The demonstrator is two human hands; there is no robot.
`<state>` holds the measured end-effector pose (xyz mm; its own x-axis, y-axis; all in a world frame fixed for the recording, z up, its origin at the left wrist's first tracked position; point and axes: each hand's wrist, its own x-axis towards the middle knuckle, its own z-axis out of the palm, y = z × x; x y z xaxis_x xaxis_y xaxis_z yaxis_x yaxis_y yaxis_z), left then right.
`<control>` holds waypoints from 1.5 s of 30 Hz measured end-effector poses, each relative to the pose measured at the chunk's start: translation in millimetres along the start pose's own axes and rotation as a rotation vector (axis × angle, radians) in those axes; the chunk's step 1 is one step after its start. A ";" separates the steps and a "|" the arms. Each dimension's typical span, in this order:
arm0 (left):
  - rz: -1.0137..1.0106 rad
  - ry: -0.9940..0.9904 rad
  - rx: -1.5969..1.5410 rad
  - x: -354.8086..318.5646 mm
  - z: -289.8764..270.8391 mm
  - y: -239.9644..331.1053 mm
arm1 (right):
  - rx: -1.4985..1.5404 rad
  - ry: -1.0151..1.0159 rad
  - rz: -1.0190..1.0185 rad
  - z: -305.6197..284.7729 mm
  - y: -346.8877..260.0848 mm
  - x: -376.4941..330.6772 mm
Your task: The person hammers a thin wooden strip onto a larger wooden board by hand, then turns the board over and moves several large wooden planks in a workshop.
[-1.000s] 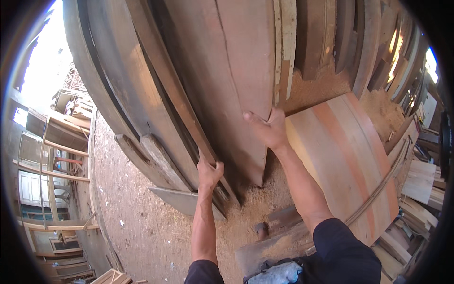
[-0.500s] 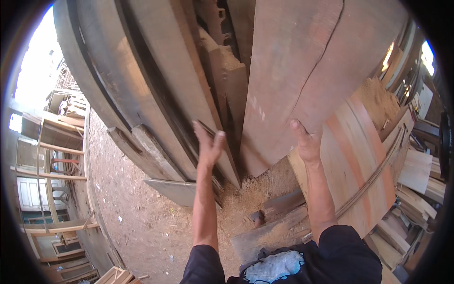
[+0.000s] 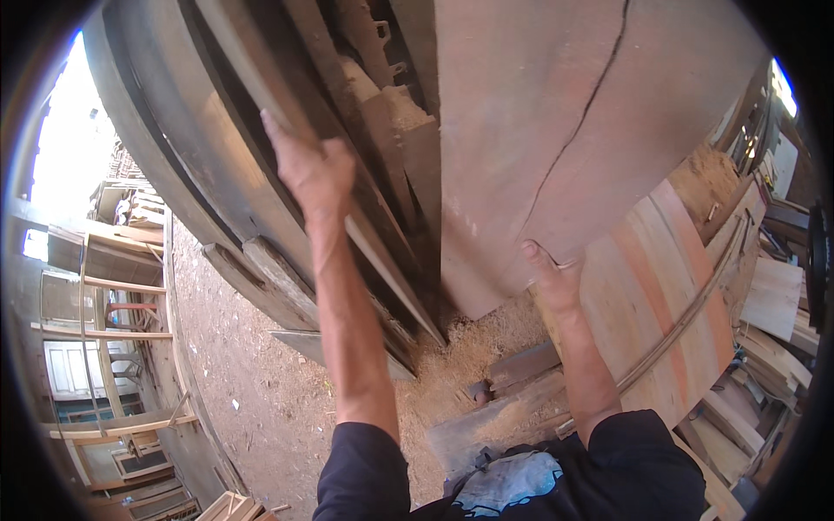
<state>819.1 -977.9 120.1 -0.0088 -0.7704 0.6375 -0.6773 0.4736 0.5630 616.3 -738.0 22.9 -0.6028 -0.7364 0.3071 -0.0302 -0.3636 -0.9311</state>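
Note:
A stack of tall wooden planks (image 3: 187,113) leans upright ahead of me on the left. My left hand (image 3: 314,178) is wrapped round the edge of one plank (image 3: 369,245), its fingers on the left side and its thumb on the right. My right hand (image 3: 556,276) grips the lower right edge of a wide reddish-brown board (image 3: 504,165). Its thumb lies on the board's face, and the other fingers are hidden behind. A long dark crack runs down that board. Narrow, rough-ended boards (image 3: 408,143) stand in the gap between the two.
Sawdust (image 3: 486,339) covers the ground below the boards. To the right leans a striped wooden panel (image 3: 647,286), with piled offcuts (image 3: 764,356) beyond it. Short planks (image 3: 495,417) lie near my body. Wooden frames (image 3: 113,330) stand along the left.
My left hand has moved up and to the left, from beside the plank's lower part to a hold higher on it. That plank now sits further left at the top. My right hand stays on the cracked board.

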 end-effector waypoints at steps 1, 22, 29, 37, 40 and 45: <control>-0.024 0.007 -0.047 -5.7 -11.4 -2.1 | -0.003 0.004 0.006 -3.8 3.9 -0.9; -0.144 0.087 -0.399 -132.8 -131.2 44.4 | -0.019 0.110 0.046 -35.9 8.8 -4.1; -0.137 0.273 -0.241 -198.5 -198.5 44.3 | 0.099 0.033 0.074 -11.5 2.7 -9.2; -0.143 0.287 -0.095 -286.1 -297.7 -5.6 | 0.201 -0.047 -0.048 85.7 -71.3 43.9; -0.176 0.455 -0.310 -287.0 -304.9 3.7 | 0.180 -0.206 -0.035 117.1 -92.6 62.8; -0.169 0.513 -0.432 -287.1 -324.2 -8.4 | 0.307 -0.234 -0.101 164.2 -111.6 73.4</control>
<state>1065.9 -622.3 102.8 0.4923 -0.6000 0.6306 -0.2841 0.5741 0.7679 706.4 -845.2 181.7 -0.4098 -0.7854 0.4639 0.1811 -0.5685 -0.8025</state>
